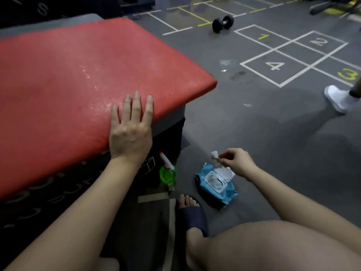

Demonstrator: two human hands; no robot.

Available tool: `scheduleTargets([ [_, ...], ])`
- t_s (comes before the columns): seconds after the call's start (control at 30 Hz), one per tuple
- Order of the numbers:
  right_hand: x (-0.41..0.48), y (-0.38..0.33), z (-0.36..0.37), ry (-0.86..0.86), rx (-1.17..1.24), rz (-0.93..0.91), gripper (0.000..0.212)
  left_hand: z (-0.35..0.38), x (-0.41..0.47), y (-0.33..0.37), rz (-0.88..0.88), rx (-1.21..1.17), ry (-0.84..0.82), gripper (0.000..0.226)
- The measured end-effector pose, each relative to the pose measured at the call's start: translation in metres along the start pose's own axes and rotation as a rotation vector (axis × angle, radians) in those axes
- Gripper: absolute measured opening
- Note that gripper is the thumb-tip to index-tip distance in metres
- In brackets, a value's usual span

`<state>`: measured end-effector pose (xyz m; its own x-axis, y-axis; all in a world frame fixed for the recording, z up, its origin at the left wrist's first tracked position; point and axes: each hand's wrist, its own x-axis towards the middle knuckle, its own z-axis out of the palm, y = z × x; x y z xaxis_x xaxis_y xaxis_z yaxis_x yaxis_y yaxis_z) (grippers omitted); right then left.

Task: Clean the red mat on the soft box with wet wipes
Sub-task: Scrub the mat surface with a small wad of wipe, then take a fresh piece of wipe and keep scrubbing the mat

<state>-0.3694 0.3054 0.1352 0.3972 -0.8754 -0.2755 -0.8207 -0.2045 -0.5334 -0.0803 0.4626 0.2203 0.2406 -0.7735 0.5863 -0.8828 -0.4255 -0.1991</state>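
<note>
The red mat [68, 75] covers the top of a black soft box [58, 188] on the left; wet streaks shine near its front right corner. My left hand [130, 130] rests flat on the mat's near edge, fingers straight. On the floor to the right lies a blue wet-wipe pack [216, 187] with its white lid flipped up. My right hand [237, 162] hovers just above the pack and pinches a white wipe [214, 155] that rises from the opening.
A green spray bottle [167, 173] with a white and red nozzle stands on the floor against the box. My sandalled foot [190, 212] is beside the pack. A black dumbbell [222, 23] lies on the grey marked floor; another person's white shoe [337, 100] is at right.
</note>
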Motion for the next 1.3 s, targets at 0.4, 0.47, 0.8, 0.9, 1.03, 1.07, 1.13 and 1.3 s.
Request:
scheduleTargets([
  [0.4,-0.004,-0.051,-0.025,-0.027,0.003,-0.165,0.037,-0.008,0.0,-0.003,-0.001,-0.018,-0.094,0.075],
  [0.47,-0.01,-0.069,-0.041,0.006,-0.004,-0.225,0.035,-0.014,0.002,-0.006,0.005,-0.044,-0.151,0.081],
  [0.8,-0.054,-0.235,-0.081,0.043,-0.115,-0.838,0.027,-0.094,-0.024,-0.076,-0.098,0.136,-0.366,0.113],
  [0.9,-0.065,-0.283,-0.053,-0.024,-0.242,-0.979,0.038,-0.11,-0.063,-0.117,-0.22,0.171,-0.419,0.106],
  [1.03,-0.08,-0.325,-0.004,-0.091,-0.46,-1.055,0.069,-0.124,-0.124,-0.18,-0.485,0.193,-0.513,0.09],
  [1.07,-0.083,-0.333,0.006,-0.093,-0.567,-1.074,0.08,-0.128,-0.135,-0.192,-0.54,0.18,-0.49,0.087],
  [1.13,-0.092,-0.348,0.019,-0.074,-0.696,-1.102,0.093,-0.136,-0.146,-0.209,-0.546,0.166,-0.409,0.085],
  [1.3,-0.116,-0.364,0.025,0.151,-0.716,-1.107,0.092,-0.161,-0.126,-0.223,-0.501,0.157,-0.231,0.076],
])
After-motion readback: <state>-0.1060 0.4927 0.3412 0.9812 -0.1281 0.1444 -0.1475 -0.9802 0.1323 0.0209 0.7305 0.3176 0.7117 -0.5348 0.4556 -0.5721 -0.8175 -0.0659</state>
